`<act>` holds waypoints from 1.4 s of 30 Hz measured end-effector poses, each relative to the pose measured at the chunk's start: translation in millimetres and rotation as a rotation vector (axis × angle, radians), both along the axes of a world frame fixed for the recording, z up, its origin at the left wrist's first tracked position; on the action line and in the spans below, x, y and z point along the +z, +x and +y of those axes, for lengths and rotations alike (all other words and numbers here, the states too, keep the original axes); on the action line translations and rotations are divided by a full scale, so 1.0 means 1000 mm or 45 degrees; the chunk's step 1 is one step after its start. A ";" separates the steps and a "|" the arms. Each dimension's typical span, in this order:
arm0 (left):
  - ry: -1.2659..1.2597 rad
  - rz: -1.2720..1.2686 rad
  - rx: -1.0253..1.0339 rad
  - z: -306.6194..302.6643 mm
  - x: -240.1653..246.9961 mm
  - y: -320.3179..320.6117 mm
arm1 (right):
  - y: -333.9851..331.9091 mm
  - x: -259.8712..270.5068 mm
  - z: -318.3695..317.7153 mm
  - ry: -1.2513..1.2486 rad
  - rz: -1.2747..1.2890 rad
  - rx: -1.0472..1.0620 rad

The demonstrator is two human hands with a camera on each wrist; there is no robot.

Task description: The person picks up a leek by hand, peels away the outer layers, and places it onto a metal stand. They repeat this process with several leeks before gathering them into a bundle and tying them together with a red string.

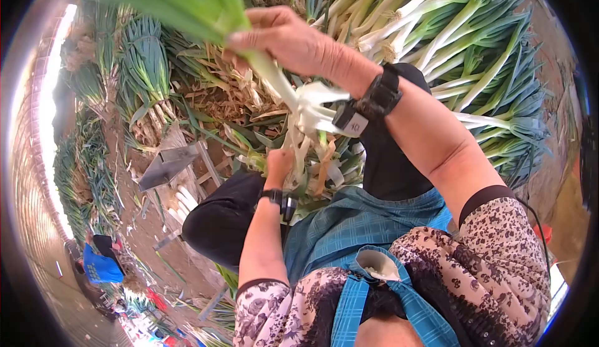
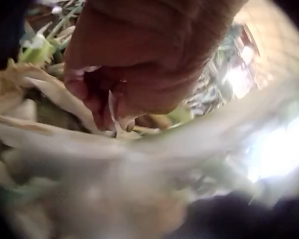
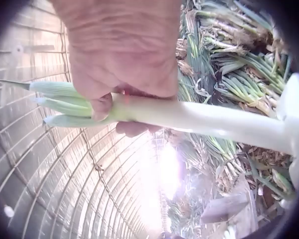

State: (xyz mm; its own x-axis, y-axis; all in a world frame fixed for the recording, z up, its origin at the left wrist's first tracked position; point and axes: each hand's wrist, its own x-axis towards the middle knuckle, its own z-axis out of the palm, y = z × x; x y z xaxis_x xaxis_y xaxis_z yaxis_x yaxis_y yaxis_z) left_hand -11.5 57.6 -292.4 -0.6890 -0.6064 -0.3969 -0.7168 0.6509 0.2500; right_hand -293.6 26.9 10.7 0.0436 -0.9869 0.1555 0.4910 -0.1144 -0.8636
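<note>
My right hand (image 1: 281, 38) (image 3: 124, 69) grips a leek (image 1: 271, 72) (image 3: 204, 118) where its white stem meets the green leaves, thumb and fingers curled round it. The stem slants down toward peeled white leeks (image 1: 312, 110) above the lap. Lower down, my left hand (image 1: 279, 163) (image 2: 134, 64) is beside the pale stalks and loose skins. Its fingers are curled, with a thin pale strip of skin (image 2: 112, 109) pinched between them in the left wrist view. A blurred pale stalk (image 2: 139, 144) passes in front of that hand's fingertips.
Many leeks (image 1: 462, 53) are piled on the right, and tied bundles (image 1: 146, 66) lie on the left. Dry peelings (image 1: 231, 91) cover the ground ahead. A grey metal piece (image 1: 168, 166) stands left of the knee. Another person in blue (image 1: 101, 263) is at the lower left.
</note>
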 end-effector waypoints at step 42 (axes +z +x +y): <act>-0.406 0.711 0.140 0.067 0.192 -0.084 | -0.085 -0.020 -0.014 0.433 0.106 -1.318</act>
State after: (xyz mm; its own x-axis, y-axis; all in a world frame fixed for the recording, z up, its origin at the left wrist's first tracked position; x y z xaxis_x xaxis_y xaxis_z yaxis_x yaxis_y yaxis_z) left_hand -95.8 124.5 -100.7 -0.6669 -0.7138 0.2140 -0.6014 0.6851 0.4111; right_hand -378.2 13.2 -9.1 -0.8345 -0.5424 -0.0971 0.2330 -0.1877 -0.9542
